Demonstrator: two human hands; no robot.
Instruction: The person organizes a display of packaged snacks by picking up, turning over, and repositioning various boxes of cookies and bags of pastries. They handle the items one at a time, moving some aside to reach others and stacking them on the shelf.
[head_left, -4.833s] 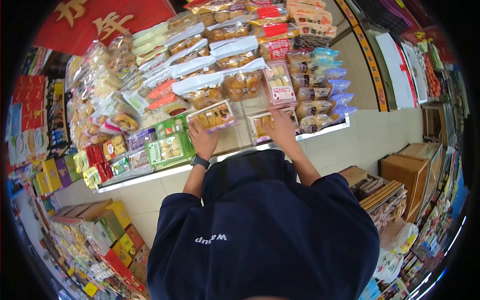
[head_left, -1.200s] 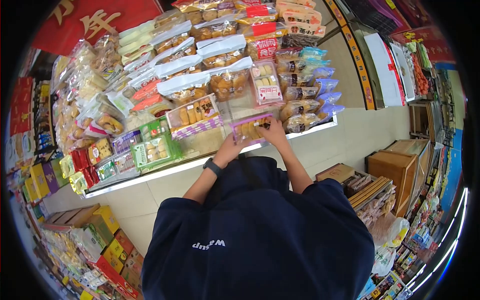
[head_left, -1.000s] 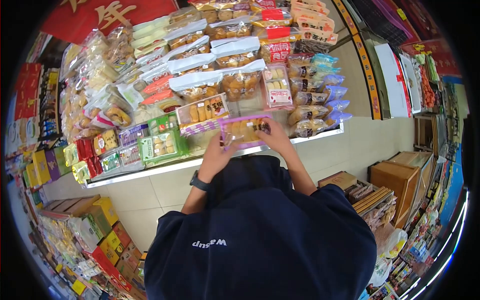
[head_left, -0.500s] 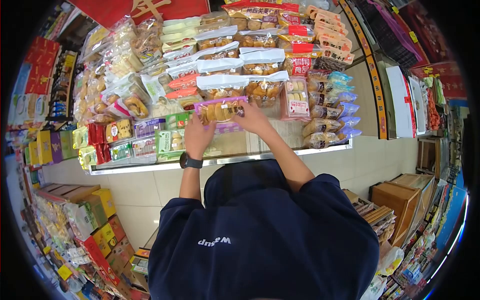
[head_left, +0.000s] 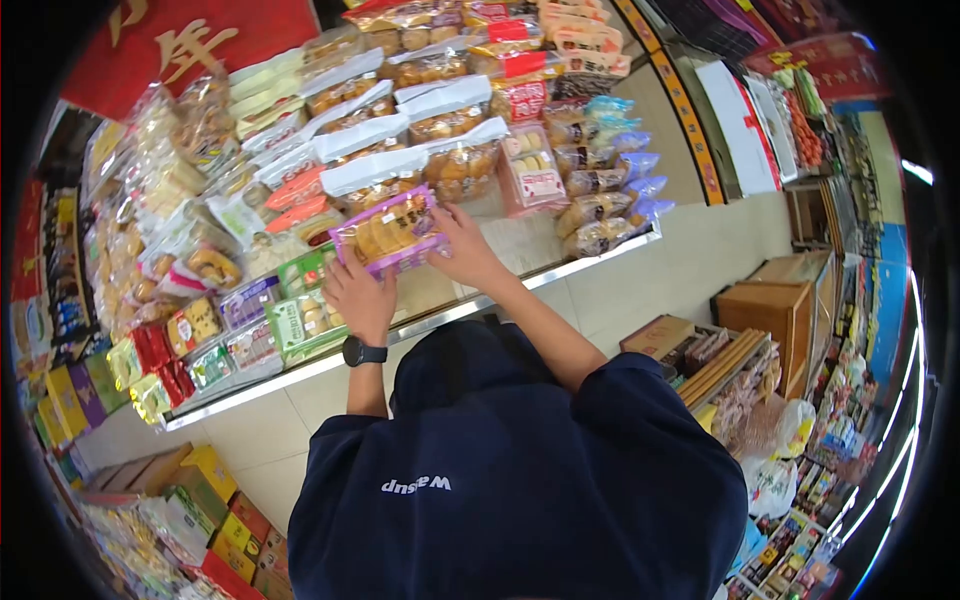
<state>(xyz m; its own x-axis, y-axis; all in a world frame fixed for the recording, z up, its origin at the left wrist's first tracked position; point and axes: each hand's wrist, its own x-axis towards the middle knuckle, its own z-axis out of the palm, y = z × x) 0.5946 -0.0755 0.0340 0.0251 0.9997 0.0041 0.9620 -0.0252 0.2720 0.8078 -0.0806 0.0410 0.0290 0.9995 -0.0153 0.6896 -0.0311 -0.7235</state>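
A purple-edged pack of round biscuits (head_left: 388, 232) lies at the front of the display table, held between both hands. My left hand (head_left: 361, 292), with a dark watch on its wrist, grips the pack's lower left side. At the pack's right edge, my right hand (head_left: 463, 247) presses with its fingers. Behind the pack stand white-topped bags of pastries (head_left: 372, 180). A green pack (head_left: 303, 318) sits just left of my left hand. To the right is a pink box of biscuits (head_left: 532, 172).
Purple-tipped bread bags (head_left: 603, 215) line the table's right end. A metal edge (head_left: 420, 322) runs along the front. Wooden crates (head_left: 765, 315) stand behind on the right, and stacked cartons (head_left: 235, 535) at the lower left.
The view has turned, so the table now slants. The purple pack is tilted and lies close against the white-topped bags, with both hands still on its sides.
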